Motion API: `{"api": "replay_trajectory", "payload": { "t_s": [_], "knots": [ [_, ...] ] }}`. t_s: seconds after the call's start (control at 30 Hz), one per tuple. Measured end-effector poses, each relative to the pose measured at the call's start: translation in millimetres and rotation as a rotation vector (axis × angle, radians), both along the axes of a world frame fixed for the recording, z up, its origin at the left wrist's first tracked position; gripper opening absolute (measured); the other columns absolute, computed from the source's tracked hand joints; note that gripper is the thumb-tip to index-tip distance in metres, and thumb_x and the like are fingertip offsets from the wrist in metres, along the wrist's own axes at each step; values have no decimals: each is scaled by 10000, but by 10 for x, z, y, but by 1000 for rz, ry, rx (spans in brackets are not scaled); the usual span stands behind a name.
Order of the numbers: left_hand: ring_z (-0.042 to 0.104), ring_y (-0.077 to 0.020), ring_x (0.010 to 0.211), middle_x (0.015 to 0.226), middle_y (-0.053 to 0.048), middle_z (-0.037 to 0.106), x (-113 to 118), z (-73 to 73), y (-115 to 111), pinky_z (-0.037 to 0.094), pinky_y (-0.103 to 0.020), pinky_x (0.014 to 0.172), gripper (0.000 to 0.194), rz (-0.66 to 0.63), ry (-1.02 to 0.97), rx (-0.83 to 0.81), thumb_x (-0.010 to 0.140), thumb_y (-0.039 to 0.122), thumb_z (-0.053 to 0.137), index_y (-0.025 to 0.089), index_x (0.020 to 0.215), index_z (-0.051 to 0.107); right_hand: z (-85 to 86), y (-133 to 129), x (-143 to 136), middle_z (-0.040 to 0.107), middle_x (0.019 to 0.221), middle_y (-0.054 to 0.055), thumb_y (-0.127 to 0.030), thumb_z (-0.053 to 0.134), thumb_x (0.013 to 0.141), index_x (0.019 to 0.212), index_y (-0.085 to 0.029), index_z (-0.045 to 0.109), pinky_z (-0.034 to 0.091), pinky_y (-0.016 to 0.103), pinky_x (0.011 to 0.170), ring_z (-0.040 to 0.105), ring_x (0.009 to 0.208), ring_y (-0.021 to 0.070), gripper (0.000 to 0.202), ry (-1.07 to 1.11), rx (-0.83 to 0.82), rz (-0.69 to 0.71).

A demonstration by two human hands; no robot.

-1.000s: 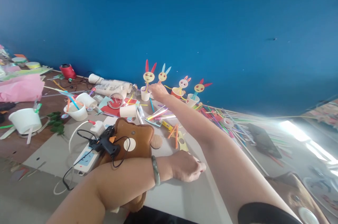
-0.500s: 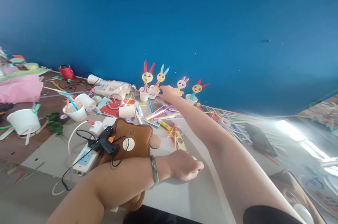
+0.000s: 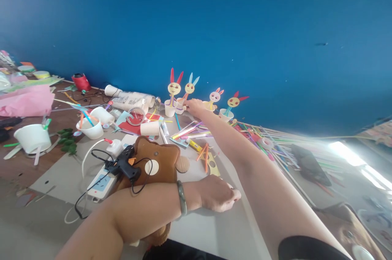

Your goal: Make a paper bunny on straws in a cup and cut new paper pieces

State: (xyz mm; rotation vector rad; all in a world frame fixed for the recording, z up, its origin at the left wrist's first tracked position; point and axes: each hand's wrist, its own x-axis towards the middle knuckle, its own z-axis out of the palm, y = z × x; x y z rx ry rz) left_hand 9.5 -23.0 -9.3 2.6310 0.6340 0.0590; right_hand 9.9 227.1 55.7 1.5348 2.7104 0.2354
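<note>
At the back, by the wall, several paper cups each hold a rabbit figure with a round face and upright ears. My right hand (image 3: 196,108) is stretched far forward, fingers pinched at the rim of the paper cup (image 3: 180,110) whose rabbit (image 3: 190,88) has light blue ears. Left of it stands a cup with a red-eared rabbit (image 3: 174,88); to the right are a pink-eared rabbit (image 3: 214,96) and another red-eared rabbit (image 3: 233,102). My left hand (image 3: 219,194) rests closed on the grey board, a bracelet round its wrist; what its curled fingers hold, if anything, is hidden.
A black glue gun (image 3: 125,164) lies across a white power strip (image 3: 101,184), beside a brown pouch (image 3: 159,158). Coloured sticks (image 3: 191,131), a glue stick (image 3: 194,144) and a tipped paper cup (image 3: 150,128) lie ahead. Stacked cups (image 3: 131,102) lie near the blue wall (image 3: 196,19).
The view has shifted slightly, so everything sits a little further right. My right hand stays at the blue-eared rabbit's cup, and my left hand keeps its place on the board.
</note>
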Motion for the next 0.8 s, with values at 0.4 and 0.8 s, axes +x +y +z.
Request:
{"api": "replay_trajectory", "payload": {
  "t_s": [0.4,0.8],
  "knots": [
    [629,-142,700,911,-1,717,-23,7,-32,278,-267,537,146,36,-14,82,979,280,487,214,991,617,172,-21,32,730,1132,148,-223,495,943,1108,-213,724,433,302,766,679,1022,279,282,-114,15,-15],
    [627,-129,704,886,23,717,-30,28,-65,279,-260,559,135,73,-26,101,973,260,483,232,999,612,179,-64,115,709,1190,123,-244,472,940,1139,-231,718,447,291,761,660,1040,266,317,-149,-75,-16]
  ]
}}
